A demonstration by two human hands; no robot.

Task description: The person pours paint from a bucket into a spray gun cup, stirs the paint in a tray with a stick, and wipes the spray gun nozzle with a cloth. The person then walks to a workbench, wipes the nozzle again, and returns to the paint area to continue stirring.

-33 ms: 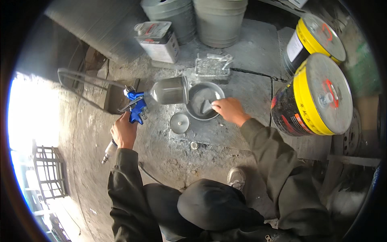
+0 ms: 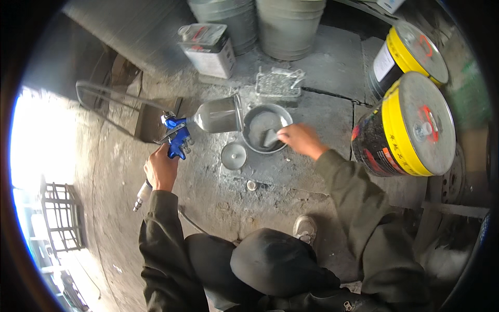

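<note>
My left hand (image 2: 161, 167) grips a blue spray gun (image 2: 176, 138), whose translucent grey cup (image 2: 213, 115) lies sideways beside a metal bowl. A silver fitting on the gun's handle end sticks out below that hand. My right hand (image 2: 301, 140), slightly blurred, pinches a small grey scraper-like tool (image 2: 271, 137) inside the round bowl (image 2: 262, 109), which has grey material in it. A round lid (image 2: 234, 155) lies below the cup, with a small pale cap (image 2: 252, 185) nearer me.
Two black-and-yellow drums (image 2: 416, 130) stand at the right, two grey buckets (image 2: 286, 31) and a rectangular can (image 2: 208, 57) at the back. A crusted tray (image 2: 275, 83) sits behind the bowl. A wire frame (image 2: 91, 96) is at the left; a hose and my shoe are near my knees.
The view has shifted slightly. My right hand and the tool have moved very slightly within the bowl area, and the hand is more blurred. Both hands keep their grips.
</note>
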